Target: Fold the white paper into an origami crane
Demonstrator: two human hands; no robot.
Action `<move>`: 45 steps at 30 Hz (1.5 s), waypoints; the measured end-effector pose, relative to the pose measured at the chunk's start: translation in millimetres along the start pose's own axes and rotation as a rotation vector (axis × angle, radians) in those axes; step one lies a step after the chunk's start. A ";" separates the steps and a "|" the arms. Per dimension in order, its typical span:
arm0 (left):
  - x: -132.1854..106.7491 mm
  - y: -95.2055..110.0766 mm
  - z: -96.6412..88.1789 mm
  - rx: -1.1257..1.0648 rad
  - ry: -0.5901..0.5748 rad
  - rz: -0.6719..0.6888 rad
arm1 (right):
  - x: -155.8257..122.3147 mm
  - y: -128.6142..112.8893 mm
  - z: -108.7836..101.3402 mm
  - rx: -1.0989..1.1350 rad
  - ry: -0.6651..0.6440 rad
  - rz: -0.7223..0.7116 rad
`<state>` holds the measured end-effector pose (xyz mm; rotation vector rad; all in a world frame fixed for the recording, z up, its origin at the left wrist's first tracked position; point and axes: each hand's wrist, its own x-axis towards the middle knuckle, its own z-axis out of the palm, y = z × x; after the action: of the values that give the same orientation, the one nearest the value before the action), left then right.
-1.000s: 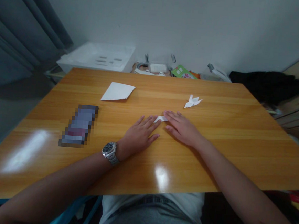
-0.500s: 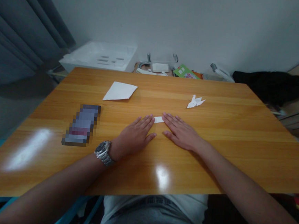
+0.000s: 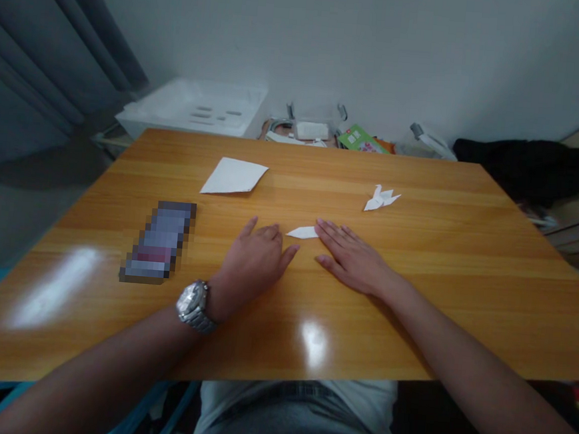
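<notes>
A narrow strip of folded white paper (image 3: 302, 232) lies on the wooden table, its pointed end toward the left. My right hand (image 3: 349, 255) rests flat over the strip's right end, fingers stretched out, so that end is hidden. Just left of the pointed tip, my left hand (image 3: 256, 258) is apart from the paper, thumb and fingers spread and holding nothing. A wristwatch (image 3: 195, 305) with a metal band is on my left wrist.
Farther back stand a white paper crane (image 3: 381, 198) on the right and a folded white sheet (image 3: 235, 176) on the left. A pixelated phone-like slab (image 3: 160, 241) lies at left. Beyond the table's far edge are a white tray (image 3: 147, 109) and a green booklet (image 3: 360, 138).
My left hand has come off the paper strip and shifted left, uncovering its pointed end. My right hand stays pressed on the other end.
</notes>
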<state>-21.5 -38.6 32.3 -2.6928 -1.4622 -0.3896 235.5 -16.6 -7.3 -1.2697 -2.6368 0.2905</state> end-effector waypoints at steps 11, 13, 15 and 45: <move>5.1 17.7 13.7 -0.075 -0.012 0.177 | 2.3 -1.3 1.5 -0.012 0.026 0.004; 4.9 19.6 17.0 -0.070 -0.030 0.171 | 3.2 -2.5 -0.9 -0.021 0.041 -0.001; 6.3 18.2 19.3 -0.062 -0.041 0.158 | 4.3 -4.2 -4.2 -0.033 0.079 -0.001; 20.4 -16.4 34.4 -0.268 -0.064 0.189 | 9.9 8.7 -2.9 0.080 0.208 -0.254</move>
<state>-17.8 -7.1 2.8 -3.0470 -1.2328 -0.5261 236.7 -3.2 -5.8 -0.8758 -2.5427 0.2078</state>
